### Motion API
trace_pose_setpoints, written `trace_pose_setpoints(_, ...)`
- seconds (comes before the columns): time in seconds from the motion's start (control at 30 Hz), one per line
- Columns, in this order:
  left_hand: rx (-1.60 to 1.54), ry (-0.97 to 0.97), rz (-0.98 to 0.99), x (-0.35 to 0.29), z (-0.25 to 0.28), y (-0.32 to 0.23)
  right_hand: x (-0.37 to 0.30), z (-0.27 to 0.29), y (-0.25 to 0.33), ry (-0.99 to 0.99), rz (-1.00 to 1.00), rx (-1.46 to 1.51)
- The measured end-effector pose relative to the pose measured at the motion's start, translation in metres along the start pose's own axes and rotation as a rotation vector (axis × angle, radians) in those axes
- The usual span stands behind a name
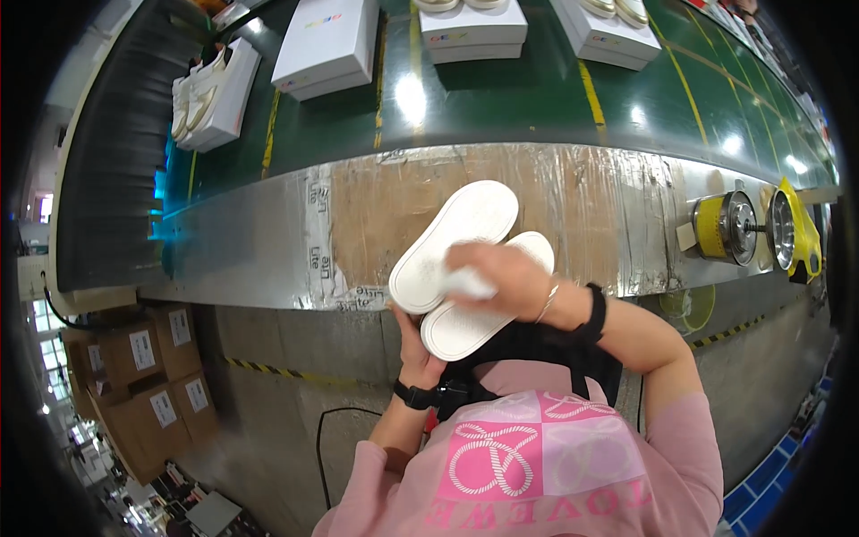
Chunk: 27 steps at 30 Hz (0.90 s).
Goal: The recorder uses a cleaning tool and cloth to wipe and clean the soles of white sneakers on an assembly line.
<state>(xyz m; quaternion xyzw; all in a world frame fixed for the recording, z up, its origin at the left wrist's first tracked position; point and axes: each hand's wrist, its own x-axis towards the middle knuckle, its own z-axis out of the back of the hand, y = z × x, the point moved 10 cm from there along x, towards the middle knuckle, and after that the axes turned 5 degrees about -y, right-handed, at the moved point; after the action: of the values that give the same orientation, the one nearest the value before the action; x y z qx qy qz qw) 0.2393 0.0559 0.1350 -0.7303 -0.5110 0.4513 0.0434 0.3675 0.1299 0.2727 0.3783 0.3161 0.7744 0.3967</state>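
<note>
Two white shoes lie side by side with their pale soles facing up. The farther shoe (483,210) is on the left, and the nearer shoe (461,336) partly overlaps it in view. My left hand (417,351) grips the pair from below at their near left end; most of its fingers are hidden beneath. My right hand (508,276), smeared by motion, is closed on a white cloth (469,285) held against the soles. The cloth's full shape is hidden by the hand.
A cardboard-covered metal ledge (376,210) lies beneath the shoes. Beyond runs a green conveyor (501,98) with white shoeboxes (327,49), some bearing shoes. To the right stands a metal can with a yellow label (711,228). Brown cartons (148,385) are stacked at the lower left.
</note>
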Motion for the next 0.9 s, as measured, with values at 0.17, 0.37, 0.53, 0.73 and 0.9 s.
trace_pose_setpoints(0.17, -0.034, 0.026, 0.026, 0.001, -0.002, 0.001, -0.017, 0.045, -0.064, -0.218, -0.226, -0.072)
trace_pose_setpoints(0.37, 0.058, -0.016, 0.038, 0.002, 0.028, 0.018, 0.015, -0.034, 0.055, -0.004, 0.279, -0.012)
trace_pose_setpoints(0.53, -0.003, -0.034, 0.066, 0.006, 0.024, 0.011, 0.056, -0.035, 0.003, 0.076, -0.089, -0.057)
trace_pose_setpoints(0.73, 0.049, -0.042, 0.045, 0.003, 0.015, 0.006, 0.05, 0.057, -0.145, -0.169, -0.52, -0.13)
trace_pose_setpoints(0.9, -0.013, -0.042, 0.088, 0.008, 0.024, 0.012, 0.003, 0.077, -0.179, -0.322, -0.676, -0.115)
